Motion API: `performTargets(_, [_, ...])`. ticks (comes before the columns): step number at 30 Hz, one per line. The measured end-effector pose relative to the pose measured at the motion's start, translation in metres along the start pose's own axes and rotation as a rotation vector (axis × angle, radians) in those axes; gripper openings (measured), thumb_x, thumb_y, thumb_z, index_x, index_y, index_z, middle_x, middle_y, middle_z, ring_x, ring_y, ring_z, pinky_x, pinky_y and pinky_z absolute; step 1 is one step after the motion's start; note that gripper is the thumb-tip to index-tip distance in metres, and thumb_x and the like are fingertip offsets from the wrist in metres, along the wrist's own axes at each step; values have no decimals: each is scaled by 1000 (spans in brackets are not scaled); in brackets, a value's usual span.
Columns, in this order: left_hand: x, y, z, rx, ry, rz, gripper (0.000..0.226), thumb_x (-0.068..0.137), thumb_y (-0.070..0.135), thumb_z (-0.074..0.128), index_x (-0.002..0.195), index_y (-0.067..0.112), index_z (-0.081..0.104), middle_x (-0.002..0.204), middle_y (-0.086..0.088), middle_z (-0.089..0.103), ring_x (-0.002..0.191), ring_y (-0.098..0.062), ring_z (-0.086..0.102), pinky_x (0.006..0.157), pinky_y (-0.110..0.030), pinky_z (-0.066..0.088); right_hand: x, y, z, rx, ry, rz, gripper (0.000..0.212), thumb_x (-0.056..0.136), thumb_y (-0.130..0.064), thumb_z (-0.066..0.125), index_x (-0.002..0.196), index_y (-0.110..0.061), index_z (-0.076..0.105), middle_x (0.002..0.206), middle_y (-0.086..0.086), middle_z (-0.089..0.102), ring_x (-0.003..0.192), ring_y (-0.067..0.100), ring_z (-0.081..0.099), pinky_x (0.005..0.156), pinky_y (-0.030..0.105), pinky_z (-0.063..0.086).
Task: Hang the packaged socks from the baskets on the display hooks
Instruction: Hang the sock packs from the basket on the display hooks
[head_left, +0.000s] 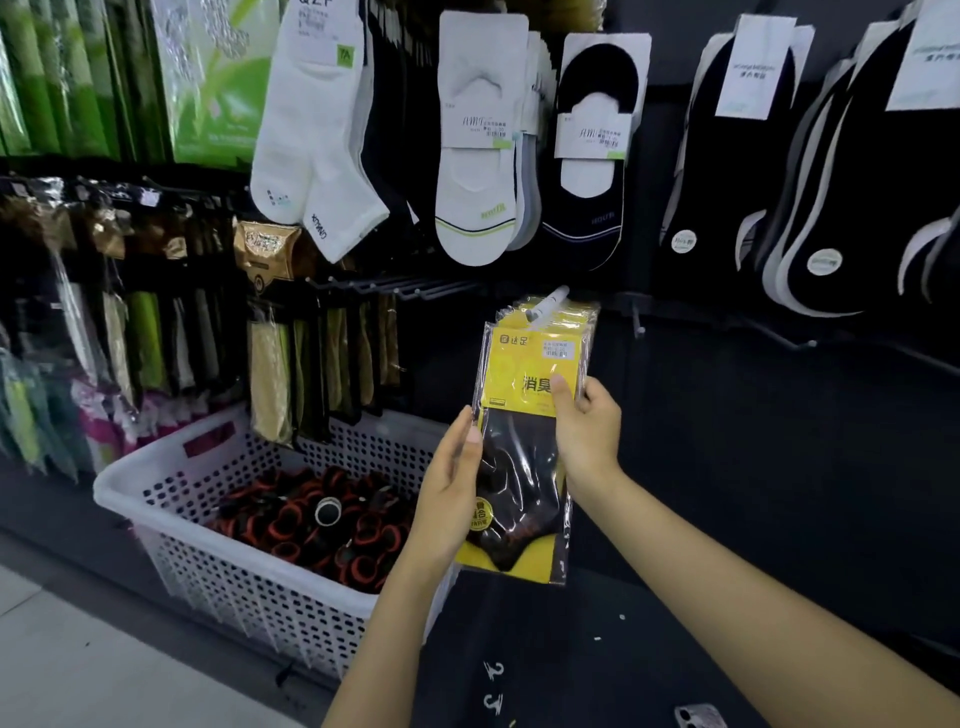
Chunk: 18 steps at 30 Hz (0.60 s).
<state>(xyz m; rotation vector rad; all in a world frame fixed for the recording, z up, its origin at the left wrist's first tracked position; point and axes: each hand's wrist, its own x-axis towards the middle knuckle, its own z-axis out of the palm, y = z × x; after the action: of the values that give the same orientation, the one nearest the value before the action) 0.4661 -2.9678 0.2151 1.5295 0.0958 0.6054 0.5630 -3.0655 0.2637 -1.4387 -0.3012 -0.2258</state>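
A yellow and black sock package (524, 457) in clear wrap hangs at the front of several like packages on a white-tipped display hook (548, 301). My right hand (584, 431) grips the stack at its right edge, thumb across the yellow card. My left hand (449, 488) lies along the package's left edge with fingers nearly straight, thumb at the front. A white perforated basket (244, 566) with black and red-orange rolled socks stands on the floor to the left.
White and black socks (478, 156) hang on hooks above. Bare hooks (779, 332) stick out to the right. Packaged stockings (322, 364) hang at the left over the basket. The black wall panel fills the lower right.
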Motion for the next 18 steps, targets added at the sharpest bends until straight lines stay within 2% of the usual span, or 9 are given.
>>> performTargets(2, [1, -3, 1, 14, 1, 5, 66, 82, 61, 41, 143, 38, 35, 146, 21, 37, 124, 14, 37, 91, -2, 34, 7, 3, 2, -10, 14, 44, 35, 95, -27, 57, 96, 9, 57, 88, 21, 65, 79, 28, 62, 78, 37, 53])
performTargets(4, [2, -8, 0, 33, 3, -10, 66, 83, 59, 40, 145, 36, 33, 144, 22, 35, 118, 19, 36, 81, 8, 33, 14, 5, 4, -27, 32, 109, 31, 92, -30, 60, 75, -5, 55, 68, 6, 51, 63, 17, 49, 67, 30, 44])
performTargets(6, [3, -15, -1, 39, -2, -48, 62, 88, 54, 39, 147, 33, 31, 145, 20, 33, 122, 13, 34, 77, 9, 32, 22, 8, 3, -25, 58, 196, 27, 88, -34, 65, 76, -12, 55, 76, 1, 56, 75, 13, 54, 74, 28, 44])
performTargets(9, [0, -33, -2, 54, -27, -122, 55, 97, 44, 37, 149, 27, 27, 151, 13, 30, 129, 5, 30, 93, -3, 31, 26, 17, -5, -50, 43, 285, 30, 84, -36, 70, 96, -10, 62, 102, 5, 66, 98, 19, 61, 89, 33, 50])
performTargets(11, [-3, -46, -2, 88, -25, -175, 55, 99, 42, 38, 149, 24, 26, 154, 9, 28, 136, -3, 28, 103, -16, 27, 19, 26, -18, -72, 12, 334, 29, 85, -32, 69, 102, -10, 61, 108, 7, 66, 103, 21, 61, 94, 36, 51])
performTargets(13, [-8, -56, -4, 142, -8, -216, 56, 98, 43, 38, 149, 24, 26, 154, 7, 28, 140, -9, 28, 103, -19, 25, 5, 37, -38, -94, -40, 355, 28, 88, -29, 67, 108, -10, 60, 109, 6, 65, 104, 20, 62, 97, 38, 50])
performTargets(15, [-17, -62, -4, 164, 8, -252, 55, 98, 45, 39, 148, 26, 28, 153, 8, 30, 137, -8, 30, 99, -20, 26, -15, 52, -63, -134, -97, 357, 22, 90, -31, 63, 106, -15, 60, 108, 2, 65, 102, 16, 62, 94, 34, 51])
performTargets(18, [-39, -73, 5, 188, -12, -291, 52, 98, 43, 40, 146, 24, 32, 150, 7, 34, 130, -5, 35, 98, -21, 30, -58, 80, -111, -153, -170, 431, 10, 94, -33, 57, 98, -24, 59, 103, -3, 65, 95, 12, 65, 78, 25, 53])
